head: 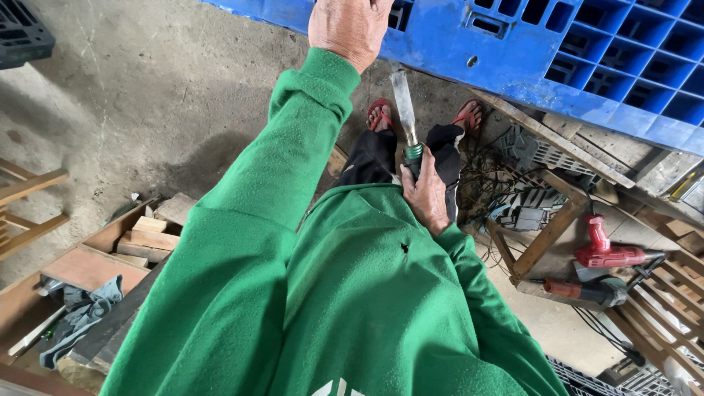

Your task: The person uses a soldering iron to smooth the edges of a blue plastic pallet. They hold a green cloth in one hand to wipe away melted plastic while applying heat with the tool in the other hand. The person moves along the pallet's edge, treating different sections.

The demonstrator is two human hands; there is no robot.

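Note:
My right hand (425, 194) is closed around the dark handle of a chisel (404, 110), its flat metal blade pointing up toward the blue plastic pallet (513, 51). My left hand (348, 28) reaches up in a green sleeve and rests on the pallet's lower edge; its fingers run out of view at the top. Below, my feet in red flip-flops (380, 114) stand on the concrete floor.
A red power drill (609, 253) and another red-and-black power tool (587, 292) lie on a wooden frame at the right, beside tangled cables (506, 191). Wood offcuts (150, 238) and a grey rag (84, 312) sit in a wooden box at the left. A dark crate (22, 33) stands top left.

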